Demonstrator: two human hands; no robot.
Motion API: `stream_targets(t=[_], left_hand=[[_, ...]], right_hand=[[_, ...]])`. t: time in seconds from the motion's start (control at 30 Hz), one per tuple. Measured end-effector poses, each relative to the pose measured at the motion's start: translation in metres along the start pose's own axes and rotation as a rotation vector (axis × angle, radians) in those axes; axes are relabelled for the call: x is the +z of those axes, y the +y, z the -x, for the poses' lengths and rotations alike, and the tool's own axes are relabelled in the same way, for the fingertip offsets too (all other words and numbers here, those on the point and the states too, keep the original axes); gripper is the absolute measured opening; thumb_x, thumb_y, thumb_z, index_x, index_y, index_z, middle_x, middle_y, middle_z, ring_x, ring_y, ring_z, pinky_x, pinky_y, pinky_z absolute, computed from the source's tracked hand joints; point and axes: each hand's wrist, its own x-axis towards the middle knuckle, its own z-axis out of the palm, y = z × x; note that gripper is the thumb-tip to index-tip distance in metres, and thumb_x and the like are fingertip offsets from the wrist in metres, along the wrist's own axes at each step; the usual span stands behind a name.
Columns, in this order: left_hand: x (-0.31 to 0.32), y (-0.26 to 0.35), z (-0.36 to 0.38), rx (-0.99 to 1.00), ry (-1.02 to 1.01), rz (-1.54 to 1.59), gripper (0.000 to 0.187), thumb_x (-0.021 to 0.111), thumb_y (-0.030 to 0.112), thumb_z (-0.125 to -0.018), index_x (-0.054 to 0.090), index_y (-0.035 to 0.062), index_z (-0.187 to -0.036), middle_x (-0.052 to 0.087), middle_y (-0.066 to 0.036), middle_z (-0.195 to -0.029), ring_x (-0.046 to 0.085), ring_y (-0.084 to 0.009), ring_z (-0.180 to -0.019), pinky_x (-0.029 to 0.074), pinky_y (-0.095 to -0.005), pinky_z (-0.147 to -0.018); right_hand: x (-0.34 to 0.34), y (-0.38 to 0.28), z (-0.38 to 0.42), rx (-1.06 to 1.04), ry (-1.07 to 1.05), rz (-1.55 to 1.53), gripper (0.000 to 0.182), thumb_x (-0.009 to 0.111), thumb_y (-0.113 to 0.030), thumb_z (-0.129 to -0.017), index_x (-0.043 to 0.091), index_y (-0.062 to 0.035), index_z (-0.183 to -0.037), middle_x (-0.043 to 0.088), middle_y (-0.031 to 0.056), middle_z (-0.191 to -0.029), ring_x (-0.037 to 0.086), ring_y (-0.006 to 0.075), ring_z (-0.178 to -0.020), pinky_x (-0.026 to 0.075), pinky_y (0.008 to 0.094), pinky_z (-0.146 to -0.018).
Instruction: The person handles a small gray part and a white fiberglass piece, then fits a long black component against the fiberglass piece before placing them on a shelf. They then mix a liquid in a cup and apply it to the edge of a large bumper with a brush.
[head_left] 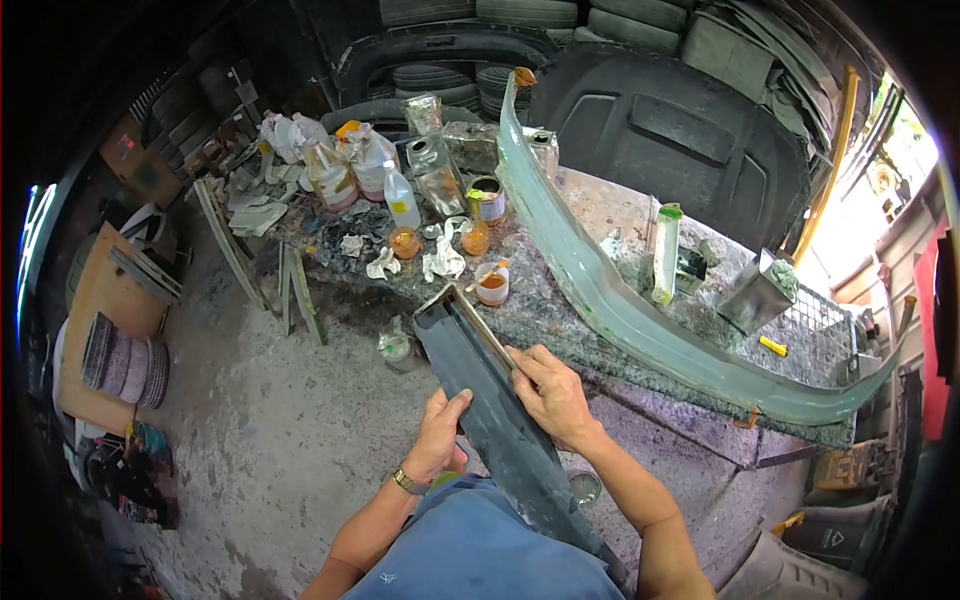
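A long, narrow dark grey panel (490, 425) with a raised rim slants from my waist towards the workbench. My left hand (438, 432) is closed on its left edge, thumb on top and fingers underneath. My right hand (553, 397) is closed at the right edge, its curled fingertips pressed against the pale inner side of the rim (485, 330). Whether anything small lies under those fingertips is hidden. Just beyond the panel's far end stands a white cup (491, 284) of orange-brown liquid with a stick in it.
A long pale green curved bumper-like part (590, 290) lies across the workbench (540, 320). Bottles (401, 195), metal cans (487, 200) and crumpled rags (443, 255) crowd its left side. A square tin (755, 295) and yellow-handled tool (773, 346) lie at right. A clear container (397, 347) is near the floor.
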Motion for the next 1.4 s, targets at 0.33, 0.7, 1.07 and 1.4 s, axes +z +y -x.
stream_targets(t=[0.33,0.7,1.07,1.4], left_hand=[[0.000,0.000,0.001,0.021,-0.022,0.013,0.025,0.049,0.014,-0.096,0.056,-0.0019,-0.114,0.061,-0.007,-0.111,0.056,-0.0122,-0.100,0.043,-0.0281,-0.089],[0.000,-0.002,0.001,0.017,-0.015,0.018,0.025,0.048,0.013,-0.096,0.056,-0.0014,-0.114,0.062,-0.006,-0.110,0.056,-0.0121,-0.099,0.043,-0.0278,-0.088],[0.000,-0.005,0.001,0.017,0.001,0.014,0.024,0.048,0.013,-0.095,0.058,-0.0025,-0.111,0.063,-0.006,-0.106,0.057,-0.0117,-0.095,0.044,-0.0270,-0.086],[-0.004,-0.009,0.006,0.002,0.050,0.034,0.023,0.049,0.013,-0.095,0.056,0.0008,-0.112,0.062,-0.005,-0.106,0.059,-0.0115,-0.093,0.047,-0.0264,-0.081]], right_hand=[[-0.001,-0.003,0.002,0.013,-0.001,-0.021,0.028,0.056,-0.005,-0.084,0.064,-0.0023,-0.111,0.058,0.0111,-0.088,0.061,0.0280,-0.076,0.049,0.0349,-0.068],[-0.001,-0.001,0.002,-0.008,-0.005,-0.018,0.029,0.057,-0.005,-0.084,0.062,-0.0011,-0.113,0.057,0.0117,-0.086,0.060,0.0262,-0.073,0.048,0.0337,-0.066],[-0.003,0.002,0.000,0.006,-0.003,-0.021,0.028,0.057,-0.006,-0.084,0.063,-0.0016,-0.111,0.058,0.0118,-0.088,0.061,0.0286,-0.075,0.049,0.0352,-0.067],[-0.005,0.009,-0.006,-0.012,0.049,0.014,0.028,0.056,-0.007,-0.084,0.064,-0.0020,-0.110,0.057,0.0121,-0.086,0.061,0.0295,-0.073,0.049,0.0371,-0.066]])
